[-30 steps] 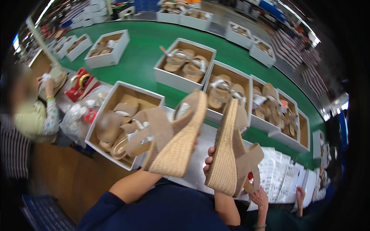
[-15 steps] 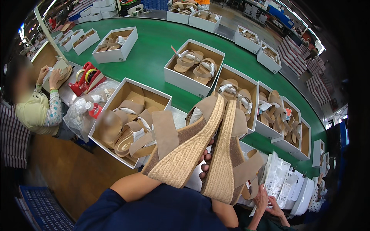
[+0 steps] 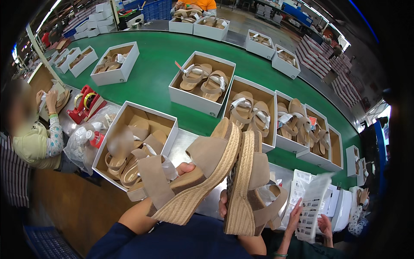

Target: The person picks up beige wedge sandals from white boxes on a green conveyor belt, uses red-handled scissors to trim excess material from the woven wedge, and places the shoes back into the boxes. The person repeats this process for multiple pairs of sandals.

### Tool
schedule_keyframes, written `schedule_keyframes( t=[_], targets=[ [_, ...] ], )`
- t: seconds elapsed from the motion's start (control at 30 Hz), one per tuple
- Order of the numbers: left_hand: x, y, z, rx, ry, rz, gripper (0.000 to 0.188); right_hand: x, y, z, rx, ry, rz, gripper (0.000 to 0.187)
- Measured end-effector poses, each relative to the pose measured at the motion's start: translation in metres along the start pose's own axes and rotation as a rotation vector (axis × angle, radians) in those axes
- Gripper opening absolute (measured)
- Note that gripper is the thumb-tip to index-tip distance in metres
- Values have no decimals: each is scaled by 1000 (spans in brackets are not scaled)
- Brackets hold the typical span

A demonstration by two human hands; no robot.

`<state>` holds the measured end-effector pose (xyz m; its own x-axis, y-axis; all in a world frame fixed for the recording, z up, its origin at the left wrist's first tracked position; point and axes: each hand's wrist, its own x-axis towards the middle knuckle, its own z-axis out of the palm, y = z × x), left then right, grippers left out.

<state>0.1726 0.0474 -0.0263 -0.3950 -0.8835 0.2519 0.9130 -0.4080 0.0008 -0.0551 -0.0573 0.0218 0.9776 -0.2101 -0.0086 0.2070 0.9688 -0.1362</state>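
Mostly hidden, the left hand (image 3: 186, 168) grips a tan wedge sandal (image 3: 194, 177) and the right hand (image 3: 223, 203) grips its twin (image 3: 248, 190) — only fingertips show. Just beyond the hands, an open white box (image 3: 166, 142) of sandals sits on the table (image 3: 185, 144) — green conveyor belt (image 3: 155, 73) behind.

a long green conveyor belt (image 3: 159, 73) curves through the hall, carrying open white boxes (image 3: 202, 82) in a row. beside it runs a metal worktop (image 3: 185, 144) with a brown wooden front (image 3: 73, 203), and stacks of white cartons (image 3: 317, 54) stand on the grey floor (image 3: 241, 19) beyond, daylight glaring at the far right.
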Motion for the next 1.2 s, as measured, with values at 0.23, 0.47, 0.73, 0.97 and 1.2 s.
schedule_keyframes(
  t=[0.23, 0.47, 0.73, 0.97, 1.2],
  targets=[
    [-14, -2, 17, 206, 241, 226, 54, -4, -6, 7, -63, 30, 54, 80],
    [-24, -6, 55, 1172, 720, 657, 56, -12, -55, 9, -1142, 453, -9, 53],
    [-25, 3, 61, 1712, 644, 779, 61, -6, -65, 12, -1711, 369, -517, 69],
    [-25, 3, 66, 1952, 670, 854, 57, -9, -62, 10, -1730, 441, -572, 70],
    [-26, -5, 30, 1438, 658, 845, 60, -4, -61, -22, -1517, 380, -335, 59]
  ],
)
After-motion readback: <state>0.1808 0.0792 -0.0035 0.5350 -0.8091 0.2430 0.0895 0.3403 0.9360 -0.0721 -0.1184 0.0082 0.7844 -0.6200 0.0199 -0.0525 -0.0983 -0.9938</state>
